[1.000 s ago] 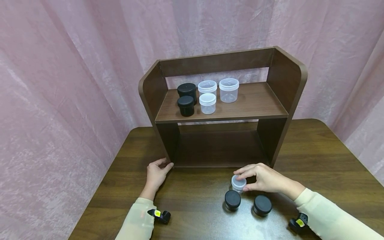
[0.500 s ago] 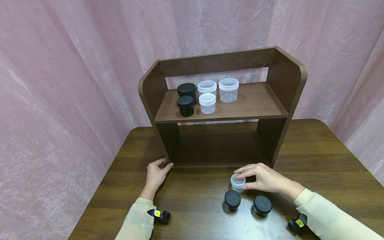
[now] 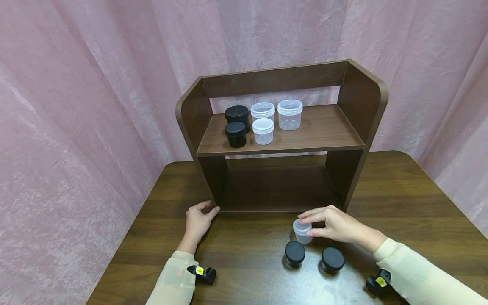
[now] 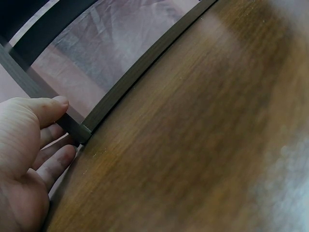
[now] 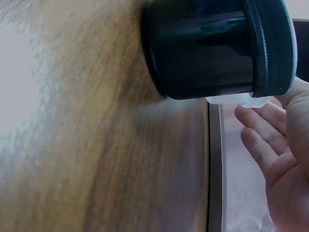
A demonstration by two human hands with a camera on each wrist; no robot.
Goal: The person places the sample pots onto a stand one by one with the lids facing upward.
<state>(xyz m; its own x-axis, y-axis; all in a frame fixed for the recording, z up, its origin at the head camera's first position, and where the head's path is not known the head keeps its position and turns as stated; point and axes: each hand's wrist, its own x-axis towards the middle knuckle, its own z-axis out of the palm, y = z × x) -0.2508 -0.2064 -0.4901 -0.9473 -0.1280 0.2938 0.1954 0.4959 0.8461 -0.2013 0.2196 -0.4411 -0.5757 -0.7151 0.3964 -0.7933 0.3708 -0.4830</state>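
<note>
Thumb and fingers of my left hand point(image 3: 199, 221) grip the lower front corner of the brown shelf unit point(image 3: 280, 151) at its left side panel. The left wrist view has the thumb on one face of that panel point(image 4: 30, 82) and the fingers on the other. At the right front, my right hand point(image 3: 332, 224) pinches a small clear jar point(image 3: 303, 237) with a whitish lid between thumb and fingers. A black-lidded jar point(image 3: 295, 253) stands just in front of it. In the right wrist view a dark jar point(image 5: 203, 48) hides most of the clear jar point(image 5: 236, 100).
A second black-lidded jar point(image 3: 332, 260) stands to the right on the wooden table point(image 3: 244, 262). On the upper shelf, two black jars point(image 3: 236, 134) stand at left, beside clear jars point(image 3: 290, 116). A pink curtain point(image 3: 114, 84) hangs behind.
The right hand and the clear jar have shifted slightly toward the shelf unit. My left hand keeps its place at the corner.
</note>
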